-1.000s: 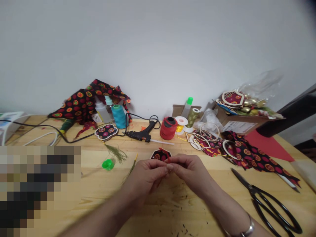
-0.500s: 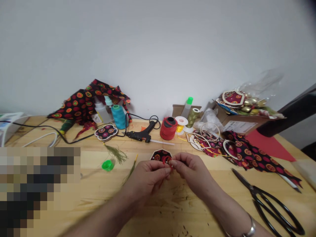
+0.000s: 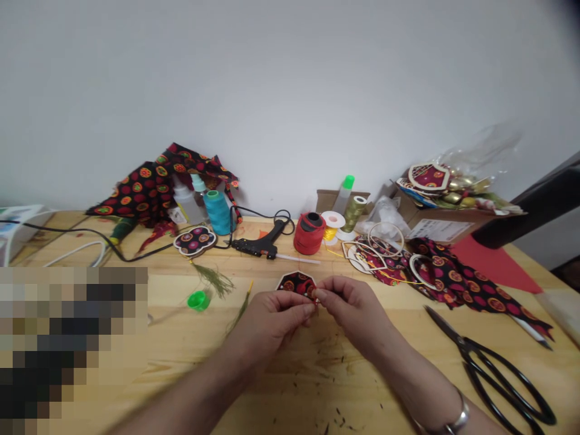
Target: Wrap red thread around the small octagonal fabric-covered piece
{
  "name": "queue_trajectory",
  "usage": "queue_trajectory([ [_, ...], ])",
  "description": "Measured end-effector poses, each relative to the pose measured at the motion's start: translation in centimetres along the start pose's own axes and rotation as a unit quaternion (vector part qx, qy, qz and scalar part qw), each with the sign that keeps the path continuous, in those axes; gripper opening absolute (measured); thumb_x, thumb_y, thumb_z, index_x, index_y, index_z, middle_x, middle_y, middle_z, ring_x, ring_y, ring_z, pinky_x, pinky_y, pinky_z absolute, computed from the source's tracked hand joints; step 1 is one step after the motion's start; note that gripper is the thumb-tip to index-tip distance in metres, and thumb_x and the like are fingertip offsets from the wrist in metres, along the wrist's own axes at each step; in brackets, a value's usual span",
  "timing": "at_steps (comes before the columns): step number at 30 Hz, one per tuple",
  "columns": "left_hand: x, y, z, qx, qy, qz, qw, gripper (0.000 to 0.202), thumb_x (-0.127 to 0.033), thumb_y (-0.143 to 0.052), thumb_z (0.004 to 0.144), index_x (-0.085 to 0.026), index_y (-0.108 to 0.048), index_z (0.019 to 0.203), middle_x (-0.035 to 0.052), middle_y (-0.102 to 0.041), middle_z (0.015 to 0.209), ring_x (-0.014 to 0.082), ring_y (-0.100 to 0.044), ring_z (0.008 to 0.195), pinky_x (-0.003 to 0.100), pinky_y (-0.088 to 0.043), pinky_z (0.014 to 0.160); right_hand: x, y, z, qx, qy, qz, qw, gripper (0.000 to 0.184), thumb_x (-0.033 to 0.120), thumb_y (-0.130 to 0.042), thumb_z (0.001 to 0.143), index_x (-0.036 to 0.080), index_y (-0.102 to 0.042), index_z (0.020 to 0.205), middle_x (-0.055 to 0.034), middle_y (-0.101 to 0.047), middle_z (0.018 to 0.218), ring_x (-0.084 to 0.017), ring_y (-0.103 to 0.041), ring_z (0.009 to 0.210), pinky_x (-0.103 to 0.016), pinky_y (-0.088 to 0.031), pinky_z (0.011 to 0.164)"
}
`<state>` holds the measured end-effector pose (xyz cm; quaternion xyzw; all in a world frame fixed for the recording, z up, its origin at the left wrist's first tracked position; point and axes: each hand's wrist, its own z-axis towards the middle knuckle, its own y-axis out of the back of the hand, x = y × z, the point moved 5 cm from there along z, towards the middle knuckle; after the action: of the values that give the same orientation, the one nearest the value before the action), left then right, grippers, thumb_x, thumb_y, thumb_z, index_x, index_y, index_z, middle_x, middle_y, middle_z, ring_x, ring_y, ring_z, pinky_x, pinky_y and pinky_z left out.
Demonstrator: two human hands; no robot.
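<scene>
My left hand [image 3: 281, 317] and my right hand [image 3: 347, 302] meet over the middle of the table, thumb and forefinger pinched on each. Between their fingertips shows a bit of thin red cord [image 3: 316, 302], mostly hidden by the fingers. Just behind them lies a fabric-covered ornament [image 3: 295, 281], black with red and orange circles and a pale wooden rim. Its near part is covered by my hands. Left of my left hand lies a green tassel [image 3: 242, 309] with a yellow top.
Black scissors [image 3: 463, 346] lie at right. Behind are a glue gun [image 3: 258, 246], red spool [image 3: 309, 235], teal thread cone [image 3: 218, 214] and flower-shaped ornament [image 3: 194, 240]. A green cap [image 3: 198, 301] stands at left. Wooden frames, patterned fabric [image 3: 489, 290] and a cardboard box [image 3: 446, 226] fill the right.
Both hands stay pinched together in nearly the same spot, with the fingertips shifted slightly. Less of the red cord shows between them now.
</scene>
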<state>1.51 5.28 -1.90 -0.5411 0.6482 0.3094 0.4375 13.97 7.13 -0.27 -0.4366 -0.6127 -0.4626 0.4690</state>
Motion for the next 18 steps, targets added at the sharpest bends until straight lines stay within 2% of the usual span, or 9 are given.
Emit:
queue_trajectory([
  [5, -0.39, 0.16, -0.20, -0.016, -0.027, 0.025, 0.999, 0.022, -0.035, -0.062, 0.066, -0.014, -0.068, 0.073, -0.0051, -0.044, 0.048, 0.0054, -0.031, 0.043, 0.020, -0.017, 0.042, 0.02, 0.02, -0.03, -0.007, 0.001, -0.001, 1.000, 0.009, 0.021, -0.055, 0.070, 0.014, -0.057, 0.064, 0.0038, -0.050, 0.054, -0.007, -0.041, 0.050, -0.020, -0.033, 0.049],
  [10, -0.42, 0.21, -0.27, -0.029, -0.016, 0.013, 0.999, 0.019, -0.032, -0.062, 0.066, -0.013, -0.067, 0.070, -0.0061, -0.041, 0.046, 0.0047, -0.028, 0.042, 0.020, -0.016, 0.041, 0.13, -0.04, -0.10, -0.003, 0.008, -0.002, 1.000, 0.010, 0.022, -0.055, 0.070, 0.014, -0.058, 0.065, 0.0038, -0.050, 0.053, -0.006, -0.038, 0.047, -0.019, -0.030, 0.045],
  [15, -0.65, 0.25, -0.23, -0.022, -0.031, -0.009, 0.999, 0.021, -0.033, -0.062, 0.066, -0.013, -0.066, 0.070, -0.0060, -0.041, 0.046, 0.0045, -0.028, 0.042, 0.019, -0.016, 0.040, 0.28, -0.26, -0.23, 0.023, -0.021, 0.030, 0.999, 0.014, 0.025, -0.054, 0.072, 0.013, -0.060, 0.068, 0.0041, -0.050, 0.052, -0.004, -0.032, 0.040, -0.018, -0.023, 0.038],
  [18, -0.73, 0.32, -0.26, -0.029, -0.032, -0.008, 0.999, 0.023, -0.035, -0.063, 0.066, -0.012, -0.066, 0.069, -0.0055, -0.043, 0.048, 0.0040, -0.028, 0.043, 0.019, -0.015, 0.040, 0.02, -0.39, -0.19, 0.024, -0.049, 0.038, 0.998, 0.011, 0.023, -0.058, 0.067, 0.013, -0.062, 0.071, 0.0043, -0.051, 0.051, -0.003, -0.031, 0.038, -0.019, -0.021, 0.036],
])
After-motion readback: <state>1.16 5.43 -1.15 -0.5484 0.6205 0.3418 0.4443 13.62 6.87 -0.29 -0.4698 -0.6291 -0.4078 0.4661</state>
